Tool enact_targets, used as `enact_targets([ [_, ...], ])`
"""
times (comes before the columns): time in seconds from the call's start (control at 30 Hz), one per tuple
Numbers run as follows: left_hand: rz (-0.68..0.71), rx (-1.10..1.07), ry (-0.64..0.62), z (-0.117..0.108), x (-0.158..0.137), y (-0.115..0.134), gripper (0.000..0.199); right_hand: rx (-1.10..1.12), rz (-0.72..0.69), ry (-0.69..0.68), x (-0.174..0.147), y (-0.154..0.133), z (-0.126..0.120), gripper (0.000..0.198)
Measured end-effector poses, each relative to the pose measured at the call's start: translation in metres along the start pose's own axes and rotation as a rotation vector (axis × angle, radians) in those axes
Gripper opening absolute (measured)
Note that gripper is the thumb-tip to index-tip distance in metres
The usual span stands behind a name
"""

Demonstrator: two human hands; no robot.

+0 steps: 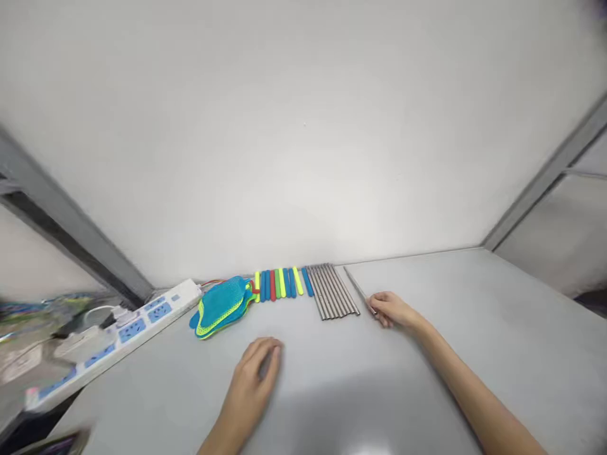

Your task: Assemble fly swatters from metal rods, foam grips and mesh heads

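My right hand [386, 309] pinches the near end of a thin metal rod [358, 285], which points away toward the wall. Just left of it, several similar metal rods [332, 292] lie side by side in a row. My left hand [256, 373] rests on the table with fingers loosely bent and the thumb apart, holding nothing. Beyond that hand are stacked blue and yellow perforated plastic pieces [222, 303] that look like fly swatter heads. Between this stack and the rods, several short coloured sticks [279, 284] in blue, yellow, green and red stand lined up.
A long white power strip [156, 311] with blue sockets runs along the table's left side, with plugs and cables in it. Behind the grey table [450, 297] rises a white wall [303, 158]. Grey frame posts [535, 183] border both sides. A dark object [57, 444] sits at the lower left.
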State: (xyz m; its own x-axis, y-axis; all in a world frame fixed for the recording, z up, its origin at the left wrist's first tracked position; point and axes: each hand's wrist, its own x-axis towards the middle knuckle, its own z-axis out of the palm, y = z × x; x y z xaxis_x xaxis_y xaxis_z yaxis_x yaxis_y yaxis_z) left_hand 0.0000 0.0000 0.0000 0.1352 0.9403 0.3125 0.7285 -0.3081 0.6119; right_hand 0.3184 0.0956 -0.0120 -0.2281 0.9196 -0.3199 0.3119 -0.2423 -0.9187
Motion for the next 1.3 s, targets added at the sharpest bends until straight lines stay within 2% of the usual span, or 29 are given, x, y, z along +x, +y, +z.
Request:
enact_targets([
  [0.13, 0.315, -0.009, -0.266, 0.03, -0.002, 0.047, 0.027, 0.048, -0.042, -0.018, -0.006, -0.002, -0.001, 0.026],
  [0.17, 0.388, 0.0, -0.298, 0.039, 0.001, 0.056, 0.029, 0.065, -0.056, -0.026, -0.008, -0.003, -0.002, 0.026],
  [0.2, 0.423, 0.02, -0.275, 0.048, 0.005, 0.064, 0.032, 0.083, -0.071, -0.035, -0.009, -0.004, -0.002, 0.026],
  [0.3, 0.34, 0.093, -0.06, 0.073, 0.028, 0.072, 0.046, 0.128, -0.102, -0.081, -0.014, -0.007, -0.004, 0.026],
  [0.43, 0.233, 0.133, 0.07, 0.091, 0.057, 0.061, 0.046, 0.172, -0.114, -0.132, -0.017, -0.009, -0.007, 0.025],
  [0.57, 0.248, 0.138, 0.092, 0.095, 0.069, 0.052, 0.037, 0.205, -0.121, -0.139, -0.018, -0.008, -0.008, 0.024],
  [0.73, 0.291, 0.141, 0.109, 0.098, 0.073, 0.053, 0.028, 0.237, -0.141, -0.142, -0.02, -0.01, -0.007, 0.024],
  [0.93, 0.299, 0.137, 0.084, 0.101, 0.074, 0.05, 0.028, 0.335, -0.17, -0.208, -0.028, -0.011, 0.002, 0.023],
  [1.17, 0.318, 0.137, 0.055, 0.097, 0.073, 0.056, 0.033, 0.579, -0.314, -0.071, -0.033, -0.019, 0.021, 0.026],
  [1.3, 0.349, 0.166, 0.047, 0.103, 0.076, 0.066, 0.043, 0.63, -0.346, -0.064, -0.023, -0.021, 0.037, 0.025],
])
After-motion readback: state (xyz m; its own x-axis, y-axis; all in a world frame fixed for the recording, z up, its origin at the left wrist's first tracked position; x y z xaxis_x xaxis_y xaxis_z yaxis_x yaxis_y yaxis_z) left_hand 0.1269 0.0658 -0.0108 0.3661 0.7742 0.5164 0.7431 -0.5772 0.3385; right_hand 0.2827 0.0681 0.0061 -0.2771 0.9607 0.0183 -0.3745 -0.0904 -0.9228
